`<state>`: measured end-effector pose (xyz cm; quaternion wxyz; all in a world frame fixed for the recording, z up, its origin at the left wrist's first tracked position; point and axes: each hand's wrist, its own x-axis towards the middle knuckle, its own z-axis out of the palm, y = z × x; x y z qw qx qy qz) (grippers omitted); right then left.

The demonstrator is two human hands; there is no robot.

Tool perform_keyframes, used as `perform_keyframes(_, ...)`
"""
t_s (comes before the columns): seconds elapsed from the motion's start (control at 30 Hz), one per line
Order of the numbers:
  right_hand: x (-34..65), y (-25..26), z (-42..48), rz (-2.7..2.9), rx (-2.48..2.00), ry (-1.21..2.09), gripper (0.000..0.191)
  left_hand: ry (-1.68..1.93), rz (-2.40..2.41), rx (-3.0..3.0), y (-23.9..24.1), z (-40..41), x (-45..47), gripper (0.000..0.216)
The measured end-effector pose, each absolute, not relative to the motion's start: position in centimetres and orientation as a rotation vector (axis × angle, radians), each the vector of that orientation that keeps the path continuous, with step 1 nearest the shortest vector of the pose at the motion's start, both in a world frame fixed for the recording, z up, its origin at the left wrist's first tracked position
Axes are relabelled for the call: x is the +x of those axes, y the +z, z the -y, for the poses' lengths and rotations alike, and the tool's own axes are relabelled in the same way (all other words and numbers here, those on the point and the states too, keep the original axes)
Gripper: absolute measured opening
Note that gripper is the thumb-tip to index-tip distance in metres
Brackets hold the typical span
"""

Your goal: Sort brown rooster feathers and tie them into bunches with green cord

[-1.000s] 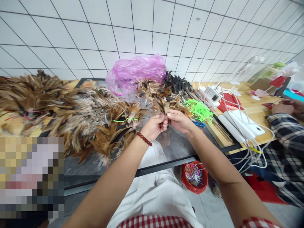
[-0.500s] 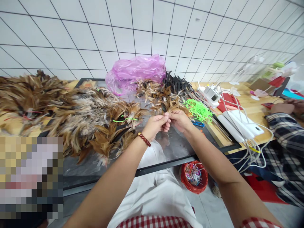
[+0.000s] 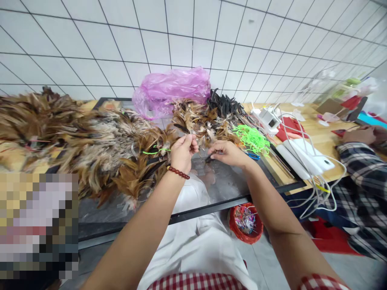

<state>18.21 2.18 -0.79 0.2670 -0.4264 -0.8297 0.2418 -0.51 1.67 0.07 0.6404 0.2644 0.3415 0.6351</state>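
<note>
Before one pink bag [image 3: 173, 89], left hand [image 3: 182, 153] and right hand [image 3: 227, 153] pinch feathers [image 3: 208, 160].

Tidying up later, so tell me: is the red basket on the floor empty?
No, the red basket holds a tangle of coloured bits.

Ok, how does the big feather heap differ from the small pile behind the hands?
The big feather heap sprawls wide on the left; the small pile is compact, by the pink bag. The heap carries a green tie; the small pile has black feathers behind. Both are mostly brown.
</note>
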Motion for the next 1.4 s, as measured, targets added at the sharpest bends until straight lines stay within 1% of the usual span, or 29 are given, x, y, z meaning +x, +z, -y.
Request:
perform_keyframes(0.1,18.3,-0.5,-2.1,2.457,-1.175,0.443,0.023,1.437,-0.773,0.588,0.0,-1.7,-0.4,0.019)
perform_keyframes(0.23,17.7,-0.3,-1.8,2.627,-1.227,0.303,0.015,1.458,-0.828,0.570,-0.5,-1.8,-0.2,0.020)
perform_keyframes(0.3,16.9,-0.3,-1.4,2.671,-1.302,0.211,0.015,1.467,-0.862,0.558,-0.7,-2.0,-0.1,0.020)
perform_keyframes(0.4,16.0,-0.4,-1.0,2.553,-1.438,0.130,0.014,1.459,-0.877,0.574,-0.9,-2.0,-0.1,0.021)
perform_keyframes(0.47,15.7,-0.5,-1.1,2.294,-1.433,0.291,0.010,1.436,-0.869,0.596,-0.9,-1.9,0.0,0.021)
perform_keyframes(0.5,15.7,-0.5,-1.2,2.124,-1.389,0.455,0.007,1.415,-0.866,0.606,-0.9,-1.8,0.0,0.020)
perform_keyframes(0.53,15.6,-0.5,-1.3,1.946,-1.323,0.651,0.010,1.384,-0.865,0.616,-0.8,-1.7,0.1,0.019)
perform_keyframes(0.6,15.4,-0.4,-1.5,1.630,-1.163,1.029,0.023,1.306,-0.872,0.637,-0.7,-1.4,0.3,0.018)
perform_keyframes(0.63,15.2,-0.4,-1.5,1.515,-1.092,1.156,0.029,1.263,-0.882,0.648,-0.6,-1.3,0.4,0.017)
perform_keyframes(0.7,14.9,-0.3,-1.5,1.406,-0.995,1.246,0.035,1.195,-0.908,0.658,-0.5,-1.1,0.6,0.015)
perform_keyframes(0.93,14.5,-0.9,-1.7,1.336,-0.966,1.115,0.035,1.081,-0.905,0.702,-0.4,-0.8,0.9,0.014)
perform_keyframes(1.03,14.3,-1.4,-1.8,1.362,-0.989,1.102,0.037,1.065,-0.878,0.729,-0.4,-0.6,0.9,0.015)
perform_keyframes(1.13,14.0,-1.7,-1.9,1.422,-1.008,1.017,0.037,1.044,-0.861,0.757,-0.6,-0.6,0.8,0.016)
perform_keyframes(1.27,15.2,-1.7,-2.5,1.486,-1.077,0.763,0.029,1.106,-0.874,0.798,-0.8,-0.9,0.6,0.017)
perform_keyframes(1.4,17.2,-1.9,-3.4,1.589,-1.347,0.313,0.020,1.336,-0.877,0.670,-1.0,-1.5,0.4,0.015)
